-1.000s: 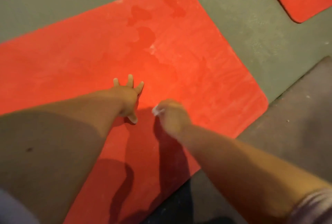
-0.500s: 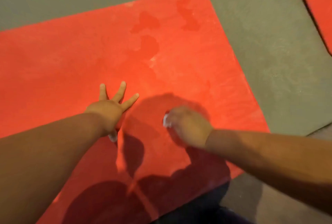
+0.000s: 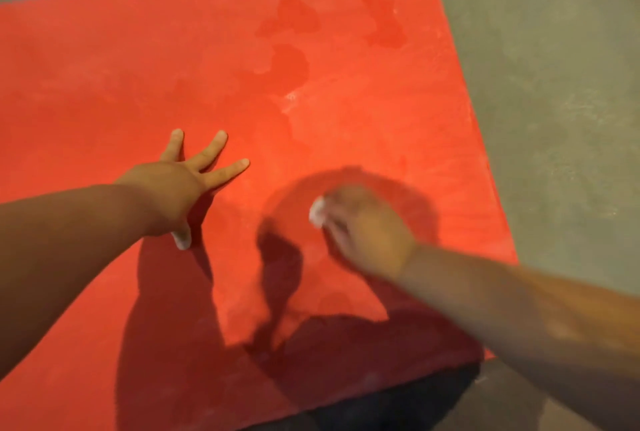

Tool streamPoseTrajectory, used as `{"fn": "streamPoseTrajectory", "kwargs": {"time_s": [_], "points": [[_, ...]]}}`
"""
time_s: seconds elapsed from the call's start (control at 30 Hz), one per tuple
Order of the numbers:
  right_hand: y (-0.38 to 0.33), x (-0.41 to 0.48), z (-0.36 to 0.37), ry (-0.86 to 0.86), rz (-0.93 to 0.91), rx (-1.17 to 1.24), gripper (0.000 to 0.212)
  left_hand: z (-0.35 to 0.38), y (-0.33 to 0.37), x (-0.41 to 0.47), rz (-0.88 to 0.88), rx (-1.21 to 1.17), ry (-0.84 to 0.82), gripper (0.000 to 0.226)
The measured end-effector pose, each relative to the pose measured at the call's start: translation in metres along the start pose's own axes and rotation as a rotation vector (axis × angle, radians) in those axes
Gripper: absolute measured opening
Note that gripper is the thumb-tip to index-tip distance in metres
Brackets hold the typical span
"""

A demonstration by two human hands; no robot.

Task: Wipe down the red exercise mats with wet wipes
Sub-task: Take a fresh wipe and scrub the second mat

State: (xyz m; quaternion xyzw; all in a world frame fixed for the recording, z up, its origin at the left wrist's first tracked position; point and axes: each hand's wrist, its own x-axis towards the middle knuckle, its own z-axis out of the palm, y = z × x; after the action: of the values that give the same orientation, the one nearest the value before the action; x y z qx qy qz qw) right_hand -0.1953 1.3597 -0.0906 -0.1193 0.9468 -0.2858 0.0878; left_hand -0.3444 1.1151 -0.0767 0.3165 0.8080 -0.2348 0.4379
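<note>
Lying flat on the grey floor (image 3: 554, 84), the red mat (image 3: 346, 112) looks thin, soft and light. It is likely to creep or ruck under a rub, so it wants pinning rather than lifting. The left hand (image 3: 180, 185) presses near the mat's middle, fingers (image 3: 214, 148) straight and splayed. Nearer the mat's right edge, the blurred right hand (image 3: 370, 233) curls around a wadded white wipe (image 3: 317, 211), limp and best kept bunched. Darker wet patches (image 3: 291, 63) mark the mat's far right corner.
</note>
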Motion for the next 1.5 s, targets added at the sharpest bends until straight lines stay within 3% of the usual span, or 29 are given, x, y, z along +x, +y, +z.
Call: {"fn": "streamPoseTrajectory", "kwargs": {"time_s": [0.07, 0.13, 0.17, 0.23, 0.3, 0.43, 0.53, 0.7, 0.9, 1.0, 1.13, 1.27, 1.4, 1.5], "points": [[-0.001, -0.022, 0.001, -0.119, -0.168, 0.009, 0.013, 0.001, 0.001, -0.001, -0.012, 0.002, 0.003, 0.152], [0.030, 0.000, -0.015, -0.128, -0.249, -0.083, 0.013, -0.001, 0.001, -0.002, -0.024, 0.002, 0.012, 0.152], [0.048, 0.019, -0.026, -0.042, -0.197, -0.121, 0.015, -0.003, 0.003, -0.003, -0.035, 0.000, 0.008, 0.152], [0.081, 0.055, -0.051, 0.189, 0.074, -0.161, 0.016, -0.005, 0.010, -0.010, -0.073, 0.001, 0.000, 0.151], [0.095, 0.069, -0.061, 0.306, 0.318, -0.112, 0.017, -0.007, 0.022, -0.017, -0.123, 0.009, 0.023, 0.149], [0.054, -0.001, -0.024, 0.254, 0.188, -0.063, 0.016, -0.015, 0.064, -0.015, -0.110, -0.127, 0.110, 0.128], [0.036, -0.056, -0.005, 0.200, 0.126, 0.035, 0.017, -0.032, 0.105, -0.001, -0.027, -0.242, 0.117, 0.138], [0.064, -0.029, -0.019, 0.161, -0.014, -0.059, 0.015, -0.054, 0.131, 0.014, -0.171, -0.363, 0.076, 0.147], [0.112, 0.064, -0.065, 0.299, 0.368, -0.119, 0.022, -0.059, 0.132, 0.013, -0.198, -0.385, 0.019, 0.148], [0.092, 0.007, -0.046, 0.306, 0.322, -0.067, 0.014, -0.057, 0.130, 0.013, -0.203, -0.398, 0.017, 0.149], [0.068, -0.073, -0.025, 0.263, 0.250, 0.047, 0.019, -0.058, 0.128, 0.017, -0.205, -0.398, 0.017, 0.153], [0.096, -0.030, -0.040, 0.213, 0.223, -0.070, 0.014, -0.059, 0.128, 0.019, -0.205, -0.396, 0.016, 0.155], [0.130, 0.040, -0.070, 0.334, 0.366, -0.065, 0.021, -0.058, 0.126, 0.018, -0.210, -0.382, 0.021, 0.155], [0.120, 0.013, -0.065, 0.354, 0.399, -0.026, 0.019, -0.058, 0.126, 0.018, -0.203, -0.384, 0.026, 0.154]]}}
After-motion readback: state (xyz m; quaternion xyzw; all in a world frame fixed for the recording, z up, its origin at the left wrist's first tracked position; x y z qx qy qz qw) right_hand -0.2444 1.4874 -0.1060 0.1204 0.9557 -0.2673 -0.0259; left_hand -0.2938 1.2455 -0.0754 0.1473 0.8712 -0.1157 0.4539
